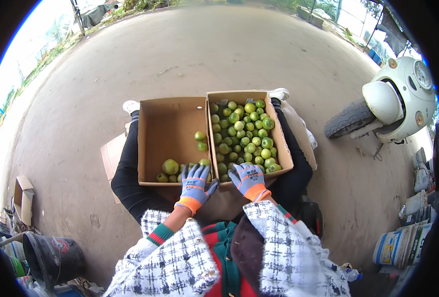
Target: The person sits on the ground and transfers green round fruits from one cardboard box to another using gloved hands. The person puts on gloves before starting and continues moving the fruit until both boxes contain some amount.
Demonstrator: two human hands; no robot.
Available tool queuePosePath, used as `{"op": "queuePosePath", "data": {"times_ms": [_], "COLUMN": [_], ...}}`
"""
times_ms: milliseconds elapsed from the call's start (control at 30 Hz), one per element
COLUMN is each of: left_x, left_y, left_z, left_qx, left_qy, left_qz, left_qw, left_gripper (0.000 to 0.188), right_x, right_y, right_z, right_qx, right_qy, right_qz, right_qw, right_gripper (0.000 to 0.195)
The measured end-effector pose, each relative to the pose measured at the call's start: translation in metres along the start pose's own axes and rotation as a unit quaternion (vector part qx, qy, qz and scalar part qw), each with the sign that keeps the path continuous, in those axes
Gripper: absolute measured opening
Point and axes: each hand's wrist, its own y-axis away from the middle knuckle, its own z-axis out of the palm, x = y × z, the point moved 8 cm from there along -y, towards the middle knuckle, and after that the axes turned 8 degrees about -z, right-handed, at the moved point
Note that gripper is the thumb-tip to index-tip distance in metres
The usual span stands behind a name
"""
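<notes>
Two open cardboard boxes stand side by side between my legs. The right cardboard box (pixel 282 144) is filled with many small green tomatoes (pixel 239 126). In the left cardboard box (pixel 167 130), several green tomatoes (pixel 170 167) lie along the near wall, and a pair rests by the wall between the boxes. My left hand (pixel 196 185), in a blue and orange work glove, reaches over that near wall, its fingertips at the tomatoes. My right hand (pixel 249 180), gloved alike, is over the near edge of the right box. Whether either hand grips a tomato is hidden.
A white scooter (pixel 401 100) stands on the concrete ground at the right. Plastic buckets (pixel 401 245) are at the lower right. A black bucket (pixel 52 258) and a small cardboard box (pixel 23 200) are at the lower left. Flattened cardboard (pixel 113 156) lies beside my left leg.
</notes>
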Motion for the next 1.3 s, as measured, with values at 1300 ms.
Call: {"op": "queuePosePath", "data": {"times_ms": [1300], "left_x": [-0.028], "left_y": [-0.003], "left_z": [-0.010], "left_qx": [-0.091], "left_qy": [0.004], "left_qz": [0.004], "left_qw": [0.996], "left_gripper": [0.065], "right_x": [0.093], "right_y": [-0.012], "right_z": [-0.036], "right_qx": [-0.261], "right_qy": [0.140], "right_qz": [0.230], "right_qw": [0.927], "right_gripper": [0.037]}}
